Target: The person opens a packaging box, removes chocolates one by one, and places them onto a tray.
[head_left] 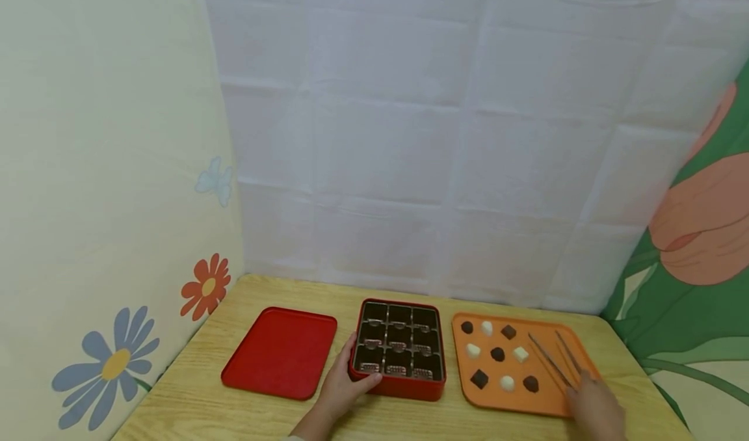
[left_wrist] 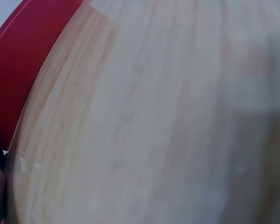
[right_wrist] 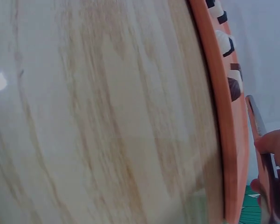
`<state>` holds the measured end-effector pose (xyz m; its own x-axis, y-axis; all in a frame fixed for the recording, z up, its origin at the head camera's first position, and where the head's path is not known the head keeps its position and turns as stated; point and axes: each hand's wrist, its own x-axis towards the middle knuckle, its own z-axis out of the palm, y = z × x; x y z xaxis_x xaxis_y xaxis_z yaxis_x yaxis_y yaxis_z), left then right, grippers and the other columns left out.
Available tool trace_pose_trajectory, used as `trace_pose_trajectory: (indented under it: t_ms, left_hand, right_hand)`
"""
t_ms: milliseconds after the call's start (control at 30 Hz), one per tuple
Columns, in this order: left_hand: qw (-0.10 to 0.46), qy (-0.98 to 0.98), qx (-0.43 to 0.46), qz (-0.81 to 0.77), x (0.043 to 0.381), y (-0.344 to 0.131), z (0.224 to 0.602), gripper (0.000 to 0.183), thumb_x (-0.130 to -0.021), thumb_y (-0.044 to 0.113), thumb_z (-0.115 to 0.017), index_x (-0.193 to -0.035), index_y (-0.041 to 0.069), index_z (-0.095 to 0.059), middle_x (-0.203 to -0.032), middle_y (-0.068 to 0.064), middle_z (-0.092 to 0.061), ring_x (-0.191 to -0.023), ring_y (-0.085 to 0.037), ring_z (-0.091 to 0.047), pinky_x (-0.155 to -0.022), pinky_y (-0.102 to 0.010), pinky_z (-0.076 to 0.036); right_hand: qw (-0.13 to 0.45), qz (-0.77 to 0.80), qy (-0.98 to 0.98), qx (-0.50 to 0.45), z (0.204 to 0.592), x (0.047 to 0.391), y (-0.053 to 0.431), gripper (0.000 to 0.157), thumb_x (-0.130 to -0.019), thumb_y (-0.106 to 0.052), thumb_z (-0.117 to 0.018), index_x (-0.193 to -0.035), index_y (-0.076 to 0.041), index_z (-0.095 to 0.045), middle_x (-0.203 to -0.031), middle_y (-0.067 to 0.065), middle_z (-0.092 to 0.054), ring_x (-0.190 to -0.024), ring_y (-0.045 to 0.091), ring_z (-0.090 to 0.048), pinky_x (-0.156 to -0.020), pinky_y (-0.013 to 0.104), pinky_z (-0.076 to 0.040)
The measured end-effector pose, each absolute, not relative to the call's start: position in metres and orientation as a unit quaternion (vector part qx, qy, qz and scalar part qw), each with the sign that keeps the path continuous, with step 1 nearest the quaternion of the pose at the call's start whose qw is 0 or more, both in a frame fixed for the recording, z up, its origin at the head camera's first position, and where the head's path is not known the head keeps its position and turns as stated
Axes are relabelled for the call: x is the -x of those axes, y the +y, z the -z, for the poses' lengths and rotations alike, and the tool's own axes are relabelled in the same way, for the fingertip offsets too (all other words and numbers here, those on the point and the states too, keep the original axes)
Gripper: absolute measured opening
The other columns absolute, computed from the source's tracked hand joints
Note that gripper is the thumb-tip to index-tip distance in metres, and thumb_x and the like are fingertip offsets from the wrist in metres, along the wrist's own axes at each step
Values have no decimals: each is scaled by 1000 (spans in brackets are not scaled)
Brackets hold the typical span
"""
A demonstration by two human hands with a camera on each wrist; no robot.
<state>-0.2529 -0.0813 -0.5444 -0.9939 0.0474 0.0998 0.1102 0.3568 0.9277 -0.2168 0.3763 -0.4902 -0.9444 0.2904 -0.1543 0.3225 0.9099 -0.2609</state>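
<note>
In the head view my left hand grips the front left corner of a red square box, thumb at the front and fingers along the left side. Its black insert has several compartments with nothing in them. My right hand holds metal tongs, their two arms spread apart over the right part of an orange tray. Rows of dark chocolates and white chocolates lie on that tray. The right wrist view shows fingers on the tongs beside the tray edge.
A red square lid lies flat on the wooden table, left of the box. White cloth hangs behind the table. Flower-printed cloths stand along the left and right sides.
</note>
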Motion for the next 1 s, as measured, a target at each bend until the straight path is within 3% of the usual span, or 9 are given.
trace_pose_trajectory:
  t_ms: [300, 667, 1000]
  left_hand:
    - [27, -822, 49, 567, 251, -82, 544, 103, -75, 34, -85, -157, 15, -24, -150, -25, -39, -135, -46, -40, -102, -64, -38]
    - [30, -823, 45, 565, 251, -83, 545, 103, -75, 34, -85, -156, 16, -25, -150, -25, -40, -135, -46, -40, -102, -64, -38]
    - [33, -823, 52, 565, 252, -83, 546, 102, -77, 32, -84, -156, 12, -24, -151, -26, -38, -136, -47, -38, -103, -65, -37]
  right_hand:
    - [58, 151, 975, -155, 501, 225, 370, 60, -97, -23, -57, -129, 25, -40, -110, 42, -55, -103, 53, -56, -84, 54, -51]
    - [67, 158, 972, -158, 508, 226, 371, 66, -98, -29, -57, -129, 25, -37, -102, 36, -58, -95, 49, -60, -77, 52, -52]
    - [68, 144, 975, -154, 510, 229, 373, 70, -98, -36, -56, -128, 24, -40, -102, 35, -58, -95, 49, -60, -78, 52, -51]
